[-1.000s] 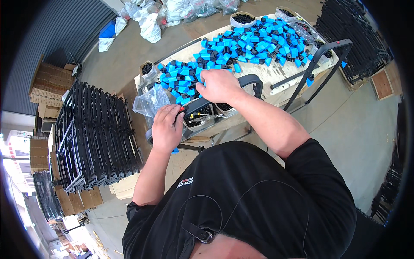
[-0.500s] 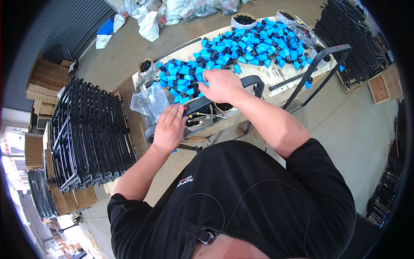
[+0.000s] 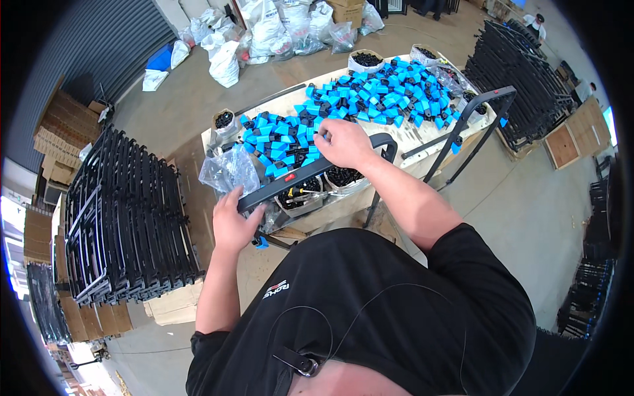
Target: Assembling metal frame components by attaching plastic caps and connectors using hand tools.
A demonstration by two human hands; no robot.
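Observation:
A black tubular metal frame (image 3: 307, 173) with a small red button (image 3: 289, 177) lies along the near edge of the worktable. My left hand (image 3: 232, 223) is at the frame's left end, thumb and fingers on either side of the tube. My right hand (image 3: 345, 142) is above the frame, fingers curled together at the heap of blue and black plastic caps (image 3: 281, 135); anything between its fingertips is hidden. Below the tube sit a bin of black parts (image 3: 300, 201) with a yellow-handled tool (image 3: 298, 191) on top and a second bag of black parts (image 3: 343, 177).
A clear plastic bag (image 3: 231, 170) lies at the table's (image 3: 261, 107) left end. Another black frame (image 3: 472, 109) stands at its right end. Racks of black frames (image 3: 125, 224) rise at left, more (image 3: 515, 86) at right. White sacks (image 3: 264, 26) line the back; people stand far right.
My left hand has slid off the red button to the tube's left end. My right hand has shifted slightly right, its fingers more curled. The view has tilted up a little.

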